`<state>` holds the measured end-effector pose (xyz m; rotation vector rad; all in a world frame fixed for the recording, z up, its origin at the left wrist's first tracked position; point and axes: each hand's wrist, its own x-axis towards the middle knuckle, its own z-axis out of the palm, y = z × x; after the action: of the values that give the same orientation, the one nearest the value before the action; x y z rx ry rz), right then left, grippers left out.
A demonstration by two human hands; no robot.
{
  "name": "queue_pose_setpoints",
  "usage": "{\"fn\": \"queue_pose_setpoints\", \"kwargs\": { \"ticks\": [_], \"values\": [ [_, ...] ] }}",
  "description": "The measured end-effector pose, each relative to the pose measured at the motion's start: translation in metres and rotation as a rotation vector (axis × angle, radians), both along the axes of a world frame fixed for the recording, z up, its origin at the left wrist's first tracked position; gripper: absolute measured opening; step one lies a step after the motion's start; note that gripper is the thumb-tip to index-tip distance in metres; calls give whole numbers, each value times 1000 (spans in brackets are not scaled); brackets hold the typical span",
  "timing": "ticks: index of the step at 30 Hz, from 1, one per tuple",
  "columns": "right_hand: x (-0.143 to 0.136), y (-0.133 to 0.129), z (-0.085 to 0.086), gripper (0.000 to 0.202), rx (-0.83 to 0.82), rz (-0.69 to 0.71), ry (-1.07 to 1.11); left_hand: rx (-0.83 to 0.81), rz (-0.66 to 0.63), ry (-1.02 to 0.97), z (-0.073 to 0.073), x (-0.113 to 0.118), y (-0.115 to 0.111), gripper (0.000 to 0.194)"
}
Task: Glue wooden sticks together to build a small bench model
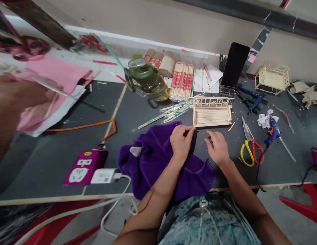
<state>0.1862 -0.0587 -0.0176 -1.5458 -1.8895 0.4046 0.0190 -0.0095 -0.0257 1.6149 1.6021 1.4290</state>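
A miniature bench [211, 116] made of thin wooden sticks stands on the dark table, its railed back on the far side. My left hand [182, 140] is closed, thumb and forefinger pinched at the bench's front left corner. Just in front of the bench, my right hand [217, 147] hovers with thumb and fingers apart and nothing visible in it. A purple cloth [158, 156] lies crumpled beneath my left wrist. One loose short stick [231, 126] rests by the bench's right end.
Scissors [250, 144], a blue glue gun [272, 134] and pliers [255, 102] lie to the right. Behind are wrapped chopsticks [182, 80], a green-lidded jug [148, 80], a phone [235, 64] and another stick model [273, 78]. A purple power socket [85, 166] and another person's blurred hand [20, 98] are left.
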Motion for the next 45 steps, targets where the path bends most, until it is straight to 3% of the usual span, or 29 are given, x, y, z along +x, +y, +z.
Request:
{"fn": "queue_pose_setpoints", "kwargs": {
  "ticks": [8, 45],
  "values": [
    [-1, -2, -9, 29, -22, 7, 11, 8, 16, 58, 0, 0, -1, 12],
    [0, -3, -6, 29, -30, 29, -20, -108, 58, 0, 2, -1, 0, 13]
  ]
}}
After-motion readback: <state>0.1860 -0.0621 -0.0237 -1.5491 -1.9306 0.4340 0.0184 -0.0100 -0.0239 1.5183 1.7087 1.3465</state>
